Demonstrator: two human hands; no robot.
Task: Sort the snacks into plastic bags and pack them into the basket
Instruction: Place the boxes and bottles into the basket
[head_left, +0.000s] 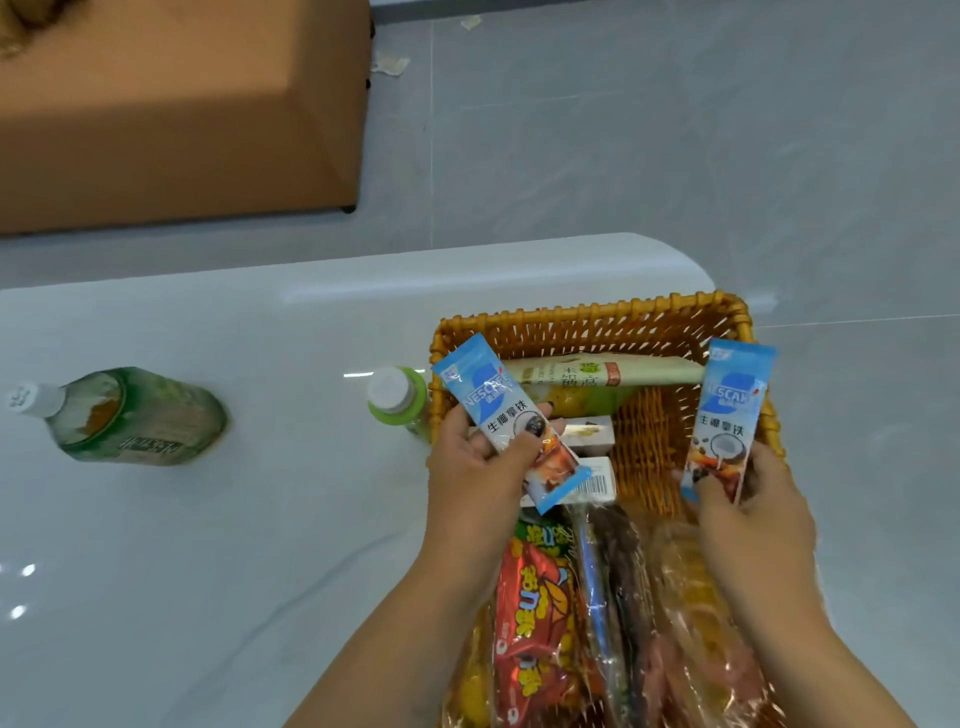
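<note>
White table (208, 519); your left hand (480, 467) and right hand (748, 504) each pinch a sachet (506, 415) (724, 415) over the basket (597, 322) at 3 o'clock; loose pinches could drop them unbagged.

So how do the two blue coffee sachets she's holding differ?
The left sachet is tilted, its top leaning toward the bottle with the green cap; the right sachet stands nearly upright. The left hand grips its sachet around the middle, thumb across the front; the right hand pinches its sachet at the bottom end. Both show the same blue print and are held above the basket.
</note>
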